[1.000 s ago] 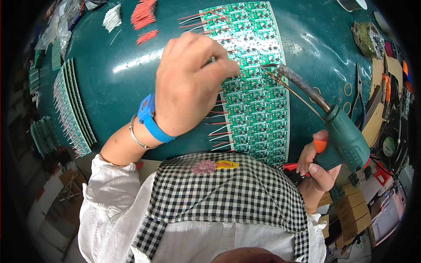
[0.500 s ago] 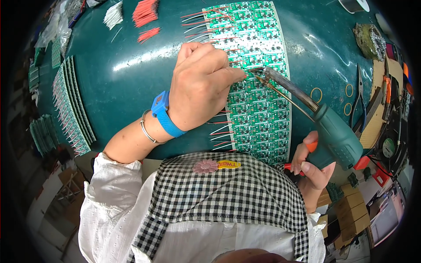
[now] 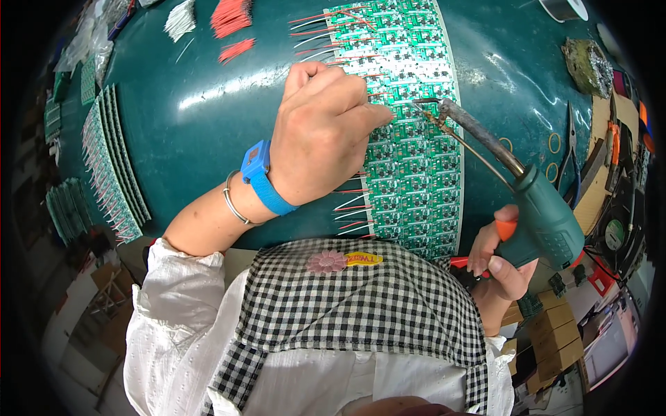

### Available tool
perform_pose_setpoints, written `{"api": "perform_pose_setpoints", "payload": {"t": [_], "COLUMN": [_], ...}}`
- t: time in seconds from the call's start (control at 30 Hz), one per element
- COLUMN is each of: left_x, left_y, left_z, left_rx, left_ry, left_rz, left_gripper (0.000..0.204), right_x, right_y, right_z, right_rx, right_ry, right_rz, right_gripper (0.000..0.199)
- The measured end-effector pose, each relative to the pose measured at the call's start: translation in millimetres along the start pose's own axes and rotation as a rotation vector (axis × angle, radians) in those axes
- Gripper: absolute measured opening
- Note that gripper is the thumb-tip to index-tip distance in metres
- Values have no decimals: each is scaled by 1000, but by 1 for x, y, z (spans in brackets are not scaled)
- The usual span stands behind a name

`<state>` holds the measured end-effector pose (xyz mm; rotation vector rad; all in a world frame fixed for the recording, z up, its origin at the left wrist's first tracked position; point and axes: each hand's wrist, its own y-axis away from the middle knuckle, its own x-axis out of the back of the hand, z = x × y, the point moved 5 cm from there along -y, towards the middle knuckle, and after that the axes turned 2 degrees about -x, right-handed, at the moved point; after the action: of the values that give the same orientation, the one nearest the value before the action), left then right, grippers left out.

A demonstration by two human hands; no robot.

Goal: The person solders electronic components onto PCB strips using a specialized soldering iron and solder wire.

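Bright overhead light; white glare streak on green table (image 3: 208, 90); sharp centre, fisheye bending, dark vignetted rim.

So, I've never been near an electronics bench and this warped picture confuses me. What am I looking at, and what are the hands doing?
The picture comes from a wide-angle camera worn on the person's head, looking down, so straight edges bend. On the dark green table lies a long panel of small green circuit boards with red and white wires along its left edge. The left hand, with a blue wrist strap, rests on the panel, fingertips pinched at a wire. The right hand holds a green soldering gun, its tip at the boards. More board strips and cut wires lie to the left; pliers lie right.
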<state>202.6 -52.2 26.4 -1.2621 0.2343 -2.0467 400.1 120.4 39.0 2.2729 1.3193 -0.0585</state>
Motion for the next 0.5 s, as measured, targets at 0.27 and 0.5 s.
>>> {"api": "perform_pose_setpoints", "payload": {"t": [0.27,0.5], "left_x": [-1,1], "left_y": [0,0], "left_z": [0,4], "left_rx": [7,13], "left_ry": [-8,-60], "left_rz": [12,-10], "left_gripper": [19,17], "right_x": [0,1], "right_y": [-2,0], "right_z": [0,-1], "right_rx": [43,76], "right_ry": [-1,5], "right_rz": [-42,-70], "right_gripper": [56,56]}}
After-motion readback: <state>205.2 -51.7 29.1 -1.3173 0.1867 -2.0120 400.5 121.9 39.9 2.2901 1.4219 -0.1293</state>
